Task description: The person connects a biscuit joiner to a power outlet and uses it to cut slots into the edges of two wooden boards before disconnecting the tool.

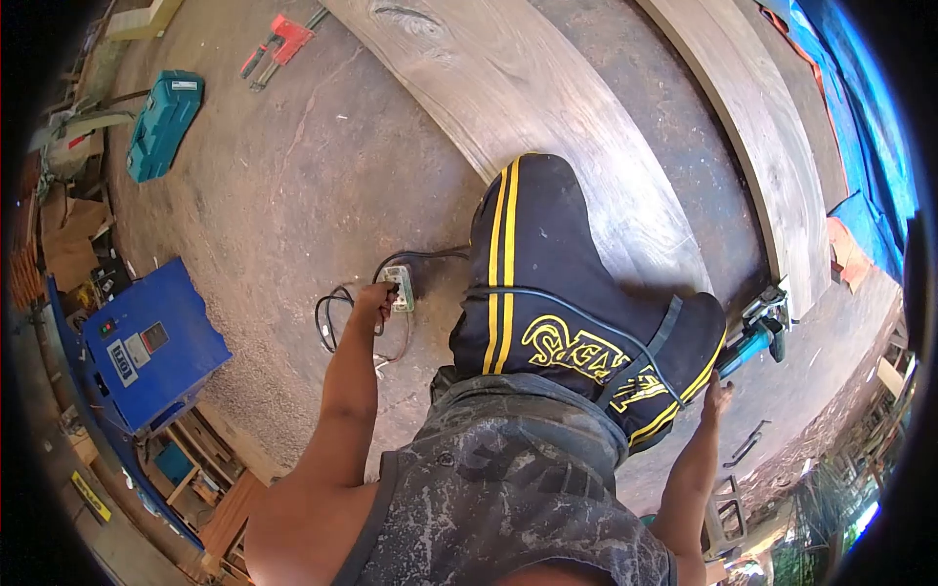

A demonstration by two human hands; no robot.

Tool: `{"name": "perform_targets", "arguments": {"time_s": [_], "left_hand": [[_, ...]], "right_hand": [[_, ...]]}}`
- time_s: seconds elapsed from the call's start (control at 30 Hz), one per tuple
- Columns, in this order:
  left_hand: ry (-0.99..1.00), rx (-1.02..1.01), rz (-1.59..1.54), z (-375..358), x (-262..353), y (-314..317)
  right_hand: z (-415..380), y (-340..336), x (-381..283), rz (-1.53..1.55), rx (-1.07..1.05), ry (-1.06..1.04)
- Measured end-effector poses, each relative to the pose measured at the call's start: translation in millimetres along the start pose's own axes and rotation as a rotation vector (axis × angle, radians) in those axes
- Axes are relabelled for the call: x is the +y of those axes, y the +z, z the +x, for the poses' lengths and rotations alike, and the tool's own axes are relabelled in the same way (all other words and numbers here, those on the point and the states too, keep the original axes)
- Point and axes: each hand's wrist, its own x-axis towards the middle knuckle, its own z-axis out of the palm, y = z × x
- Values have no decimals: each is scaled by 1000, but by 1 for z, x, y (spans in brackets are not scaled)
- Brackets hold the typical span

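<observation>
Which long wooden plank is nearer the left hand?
The wide, grey-brown wooden plank with the dark knot; it lies between the left hand and the narrower, thick-edged wooden plank.

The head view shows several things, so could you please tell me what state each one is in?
Left hand: at the socket box, grip partly hidden
Right hand: at the rear of the teal power tool
Teal power tool: running or not, cannot tell
Black cord: draped across the black trousers
Wide board: lying flat
Teal case: shut
Red tool: lying on the floor
</observation>
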Motion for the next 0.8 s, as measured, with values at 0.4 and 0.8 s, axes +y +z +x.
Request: {"name": "perform_targets", "arguments": {"time_s": [0.4, 0.8], "left_hand": [[150, -4, 505, 31, -9, -14], [861, 297, 1353, -85, 71, 46]], "right_hand": [[16, -1, -45, 394, -175, -5], [35, 9, -100, 402, 5, 181]]}}
